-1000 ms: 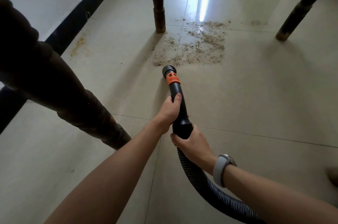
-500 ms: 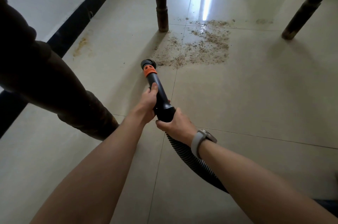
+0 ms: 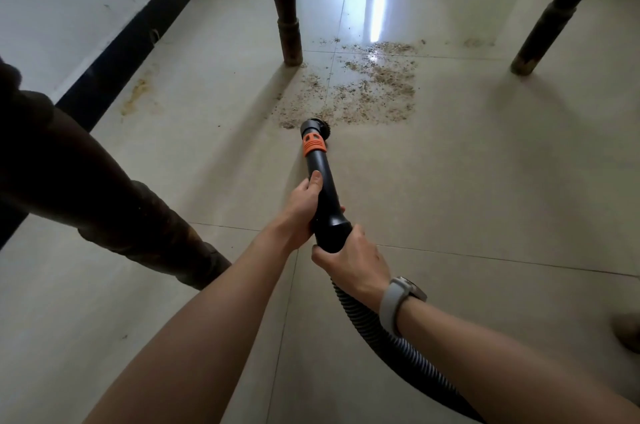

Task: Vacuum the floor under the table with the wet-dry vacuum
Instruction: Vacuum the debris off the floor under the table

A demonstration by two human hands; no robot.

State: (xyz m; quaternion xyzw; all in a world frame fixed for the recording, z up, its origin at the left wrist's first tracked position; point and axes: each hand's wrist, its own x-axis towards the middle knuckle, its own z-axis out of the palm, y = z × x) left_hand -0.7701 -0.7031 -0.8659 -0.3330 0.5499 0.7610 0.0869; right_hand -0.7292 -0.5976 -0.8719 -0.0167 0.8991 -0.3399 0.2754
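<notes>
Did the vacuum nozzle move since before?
Yes. The nozzle swung right, back to the near edge of the dirt, away from the near table leg.

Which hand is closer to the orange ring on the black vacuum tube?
The left hand. It grips the black vacuum tube just below the orange ring. The right hand grips farther back, where the ribbed grey hose joins.

both hands grip wand [image 3: 323, 195] — nozzle [image 3: 312, 128] at debris [image 3: 367, 91]
</notes>
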